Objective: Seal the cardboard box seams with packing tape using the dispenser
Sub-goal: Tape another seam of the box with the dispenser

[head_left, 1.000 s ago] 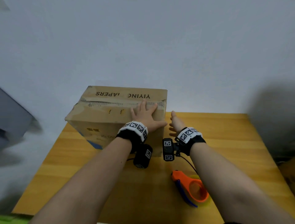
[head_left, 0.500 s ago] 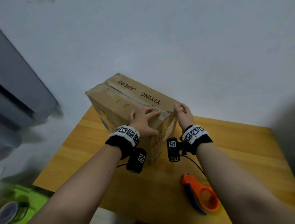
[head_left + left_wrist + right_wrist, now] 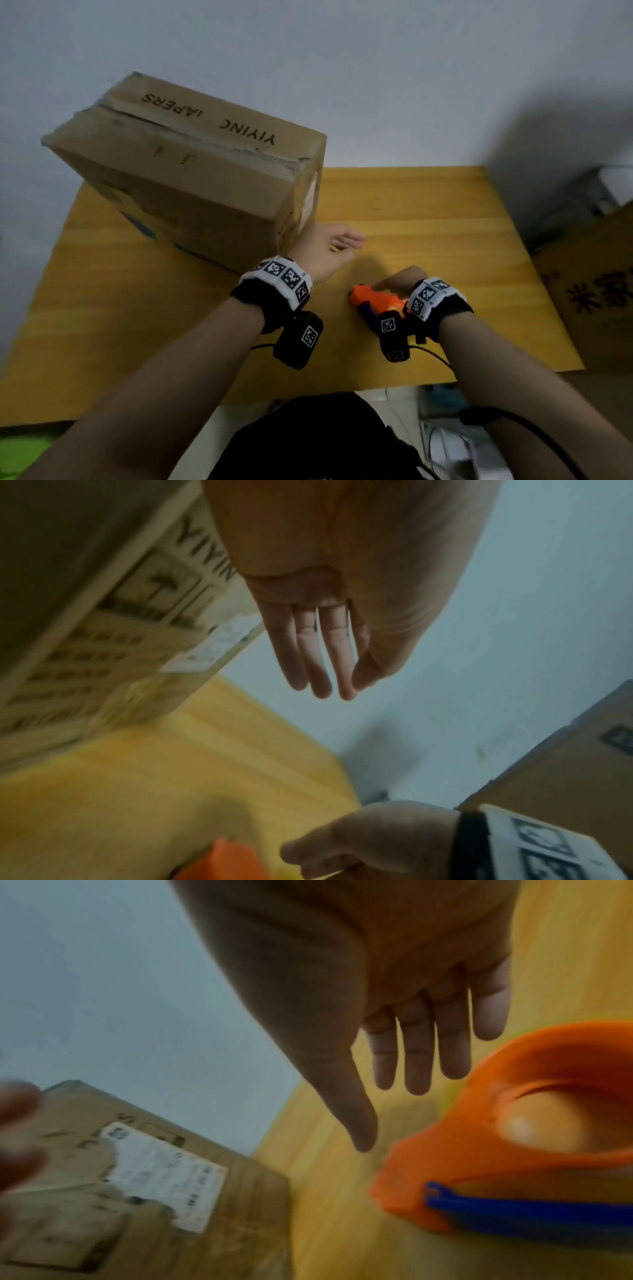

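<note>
Left hand (image 3: 323,255): fingers straight and relaxed, holding nothing; it sits above the table just beside the near right corner of the cardboard box. Whether it touches the box cannot be told. In the left wrist view the fingers (image 3: 310,647) lie close together, thumb alongside.
Right hand (image 3: 399,279): extended over the tape dispenser, fingers straight and loose, not curled round anything. In the right wrist view the fingers (image 3: 421,1053) point past the dispenser's orange ring, with yellow tabletop showing between them and it; contact cannot be confirmed from the head view, where the hand covers part of the dispenser.
Wrists: each carries a black band with white square-marker patches and a small black camera block hanging below.
Tape dispenser (image 3: 371,301): orange plastic body with a round ring and a blue strip along one edge; lies flat on the table near its front edge, under the right hand, well apart from the box.
Cardboard box (image 3: 191,178): brown, closed, standing on the far left part of the table, turned at an angle. Ragged strip along the top centre seam; dark printed lettering on top; white label on the right end face.
Table (image 3: 428,212): yellow wood-grain top against a pale wall.
Second carton (image 3: 596,291): brown, printed, beyond the table's right edge.
</note>
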